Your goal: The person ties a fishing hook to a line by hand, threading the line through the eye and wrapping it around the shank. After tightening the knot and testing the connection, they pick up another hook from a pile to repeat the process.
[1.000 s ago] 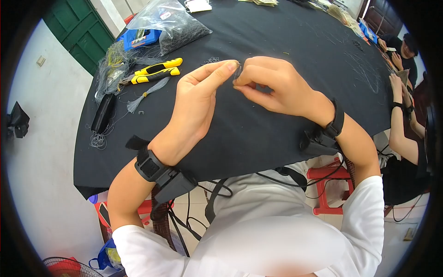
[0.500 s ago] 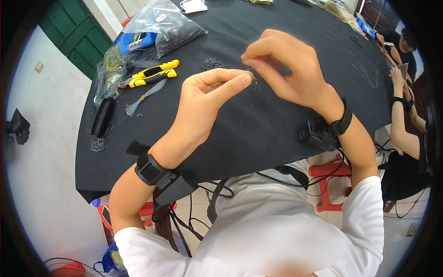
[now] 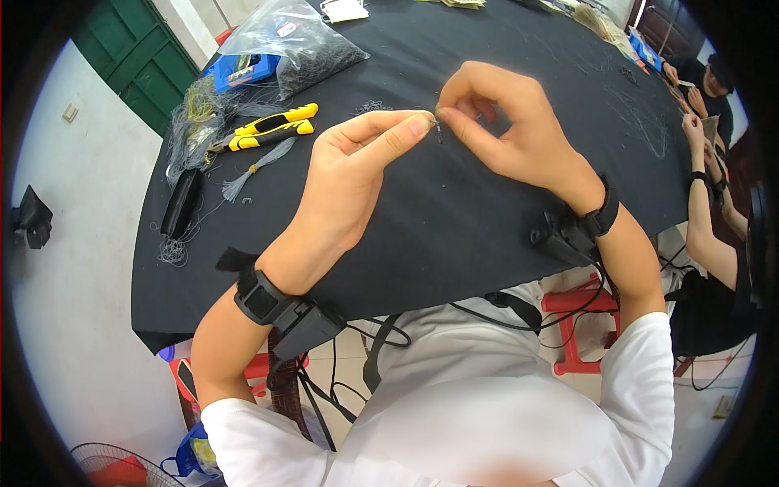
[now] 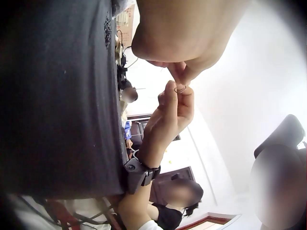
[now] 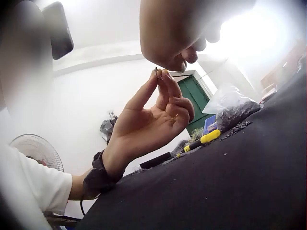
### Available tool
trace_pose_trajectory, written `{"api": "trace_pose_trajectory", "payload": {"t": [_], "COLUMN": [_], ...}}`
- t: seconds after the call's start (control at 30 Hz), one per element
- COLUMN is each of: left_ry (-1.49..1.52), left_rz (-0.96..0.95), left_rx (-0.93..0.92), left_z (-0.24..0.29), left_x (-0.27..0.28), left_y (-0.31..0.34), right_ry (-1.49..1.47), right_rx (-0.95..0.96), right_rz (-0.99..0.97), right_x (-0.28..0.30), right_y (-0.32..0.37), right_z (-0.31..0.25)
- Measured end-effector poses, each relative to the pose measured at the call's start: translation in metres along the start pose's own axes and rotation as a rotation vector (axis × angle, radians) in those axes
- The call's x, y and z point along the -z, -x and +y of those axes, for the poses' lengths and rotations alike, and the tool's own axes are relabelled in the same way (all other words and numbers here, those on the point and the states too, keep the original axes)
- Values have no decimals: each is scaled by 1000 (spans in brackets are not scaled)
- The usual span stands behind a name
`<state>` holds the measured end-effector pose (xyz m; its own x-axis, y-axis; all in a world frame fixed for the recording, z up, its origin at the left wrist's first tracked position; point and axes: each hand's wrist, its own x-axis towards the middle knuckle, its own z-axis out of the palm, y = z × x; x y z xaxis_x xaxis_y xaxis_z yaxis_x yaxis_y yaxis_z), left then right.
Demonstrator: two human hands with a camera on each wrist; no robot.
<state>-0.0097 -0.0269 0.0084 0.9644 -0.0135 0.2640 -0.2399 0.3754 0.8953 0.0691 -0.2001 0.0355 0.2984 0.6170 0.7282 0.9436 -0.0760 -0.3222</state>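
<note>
Above the black table, the left hand (image 3: pixel 345 183) pinches a tiny dark metal piece (image 3: pixel 439 132) between thumb and forefinger. In the right wrist view a small hook-like piece (image 5: pixel 156 73) stands at the left hand's (image 5: pixel 151 124) fingertips. The right hand (image 3: pixel 515 122) is close beside it with thumb and forefinger tips together; in the left wrist view a thin curved loop (image 4: pixel 180 89) shows at its fingertips. A pile of small dark pieces (image 3: pixel 372 106) lies on the table behind the left hand.
Yellow-black pliers (image 3: pixel 272 127), a tied bundle of clear line (image 3: pixel 258 169), a black case (image 3: pixel 182 203) and a plastic bag of dark pieces (image 3: pixel 312 57) lie at the left. Another person's arms (image 3: pixel 702 187) are at the right edge.
Over the last half second the hands have come closer together; the left hand has moved slightly up and left. The small piece still hangs at its fingertips.
</note>
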Motion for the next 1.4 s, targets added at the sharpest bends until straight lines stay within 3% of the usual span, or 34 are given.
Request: {"api": "trace_pose_trajectory", "payload": {"t": [0.27, 0.4, 0.5, 0.6, 0.87, 0.93, 1.07, 1.27, 1.4], "left_ry": [86, 100, 136, 151, 119, 172, 214, 155, 173], "left_rz": [24, 66, 103, 128, 237, 183, 70, 178, 105], "left_rx": [48, 58, 82, 63, 46, 57, 65, 115, 85], "left_z": [-2, -5, -2, -1, 2, -1, -4, 7, 5], "left_x": [4, 10, 9, 8, 12, 15, 11, -1, -1], "left_y": [-2, -6, -5, -6, -10, -11, -8, -3, -5], "right_ry": [-163, -179, -81, -59, -326, -351, -269, -252, -201], "right_rx": [-34, 21, 200, 187, 65, 83, 128, 76, 104], "right_rz": [-130, -137, -103, -186, -427, -456, -447, -462, -418], "right_x": [-14, -22, -28, -29, -37, -42, -45, -45, -44], "right_y": [5, 8, 7, 9, 18, 22, 29, 30, 29], "right_z": [-1, -1, 1, 1, 1, -3, -20, -18, -19]}}
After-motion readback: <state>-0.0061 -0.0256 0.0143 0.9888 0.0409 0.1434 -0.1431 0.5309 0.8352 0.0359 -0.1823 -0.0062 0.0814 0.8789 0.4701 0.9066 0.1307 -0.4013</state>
